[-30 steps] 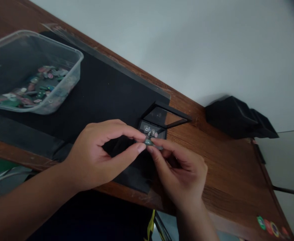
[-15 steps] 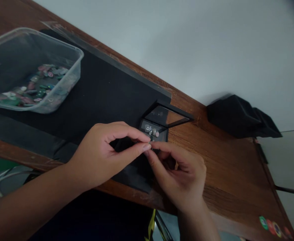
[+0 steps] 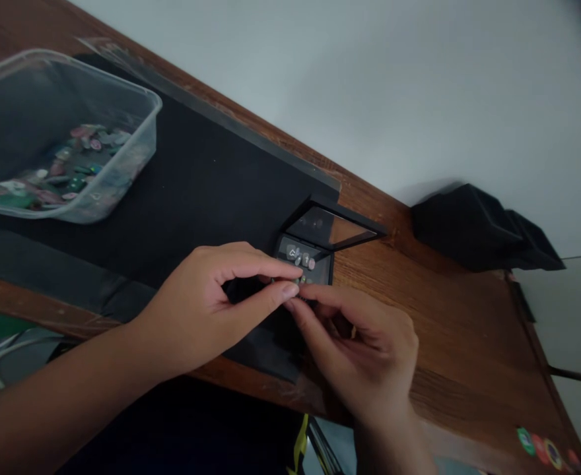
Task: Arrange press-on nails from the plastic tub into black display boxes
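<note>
My left hand is closed in a pinch over the front of a small black box. A small green stone shows in part between its thumb and index fingertips. My right hand meets it there, thumb and index finger pinched against the left thumb tip; what lies between those right fingertips is hidden. The box stands open, its windowed lid tilted back. Inside it lie several small polished stones, one with a heart outline. My fingers cover the near part of the box.
A clear plastic tub of mixed stones stands at the left on a black mat. Black boxes sit by the wall at the right of the wooden table. Round coloured stickers lie near the right front corner.
My left index finger has lifted slightly away from the thumb, showing more of the green stone. My right hand has shifted a little to the right. The box and tub stay put.
</note>
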`<state>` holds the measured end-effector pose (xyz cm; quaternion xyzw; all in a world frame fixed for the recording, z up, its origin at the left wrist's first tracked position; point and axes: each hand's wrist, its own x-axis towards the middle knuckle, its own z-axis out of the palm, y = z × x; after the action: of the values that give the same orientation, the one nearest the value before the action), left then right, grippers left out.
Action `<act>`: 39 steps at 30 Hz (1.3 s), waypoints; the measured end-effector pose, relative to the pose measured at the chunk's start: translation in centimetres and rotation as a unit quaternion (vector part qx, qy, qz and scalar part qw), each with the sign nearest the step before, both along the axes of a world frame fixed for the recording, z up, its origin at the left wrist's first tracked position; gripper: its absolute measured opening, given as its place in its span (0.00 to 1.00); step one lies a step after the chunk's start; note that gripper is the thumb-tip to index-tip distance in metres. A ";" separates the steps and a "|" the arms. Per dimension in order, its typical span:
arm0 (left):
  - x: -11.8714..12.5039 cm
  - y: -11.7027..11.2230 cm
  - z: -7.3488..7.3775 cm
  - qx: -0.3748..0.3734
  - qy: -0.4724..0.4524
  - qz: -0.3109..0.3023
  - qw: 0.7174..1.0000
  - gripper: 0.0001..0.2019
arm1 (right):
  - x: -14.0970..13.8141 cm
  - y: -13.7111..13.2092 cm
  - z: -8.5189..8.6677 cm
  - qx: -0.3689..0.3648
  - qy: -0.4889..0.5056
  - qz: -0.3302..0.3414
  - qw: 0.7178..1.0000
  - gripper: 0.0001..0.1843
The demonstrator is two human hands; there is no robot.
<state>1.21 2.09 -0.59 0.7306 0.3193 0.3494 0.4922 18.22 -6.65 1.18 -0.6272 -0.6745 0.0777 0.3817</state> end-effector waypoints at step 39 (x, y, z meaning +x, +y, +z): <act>0.8 0.9 -0.9 0.240 0.117 0.048 0.963 0.07 | 0.9 0.8 0.2 -0.104 -0.186 0.035 0.976 0.11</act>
<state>2.05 3.00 -1.45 0.8471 0.3158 0.3508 0.2444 19.17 -5.88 1.35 -0.6433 -0.7432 0.0429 0.1790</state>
